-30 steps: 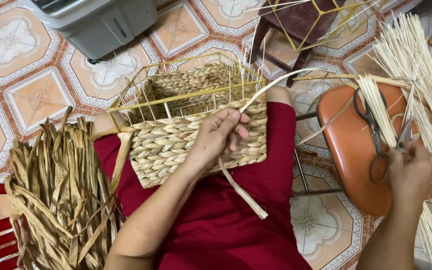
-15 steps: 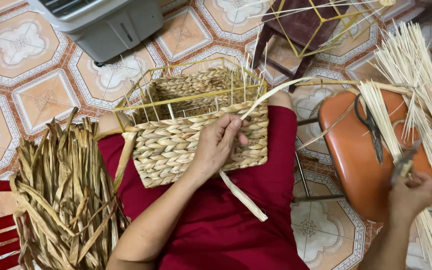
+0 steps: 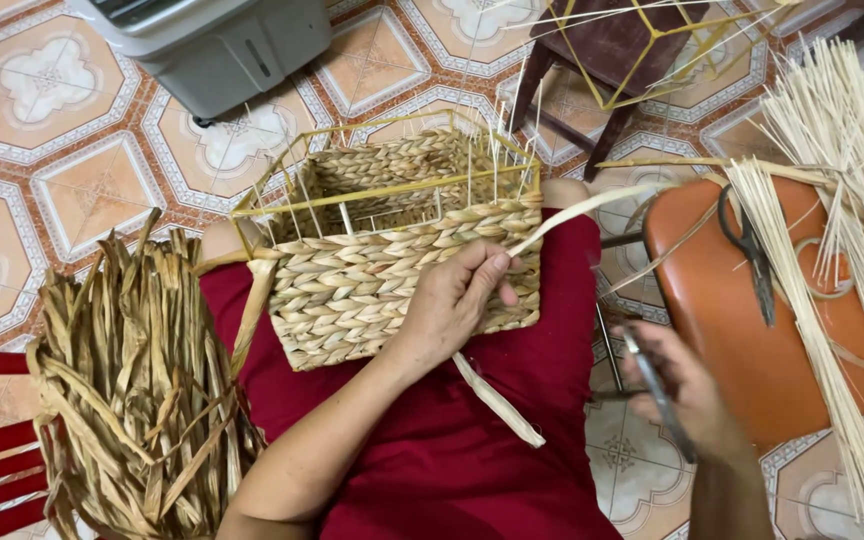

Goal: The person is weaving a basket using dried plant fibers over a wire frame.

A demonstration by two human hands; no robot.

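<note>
Woven basket (image 3: 392,270) at frame centre on red-clothed lap, left hand (image 3: 452,305) gripping its front wall and a loose flat strand (image 3: 592,208), right hand (image 3: 687,395) lower right closed around metal tool (image 3: 657,395), dried-leaf bundle (image 3: 132,390) lower left, orange stool (image 3: 752,340) right, scissors (image 3: 752,250) on it.

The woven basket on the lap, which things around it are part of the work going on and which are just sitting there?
In use:
- woven basket, steadied by the left hand
- loose flat strand trailing from it
- metal tool in the right hand
- bundle of dried leaves
- pale thin reeds

Lying about:
- scissors on the orange stool
- grey appliance
- dark wooden stool
</note>
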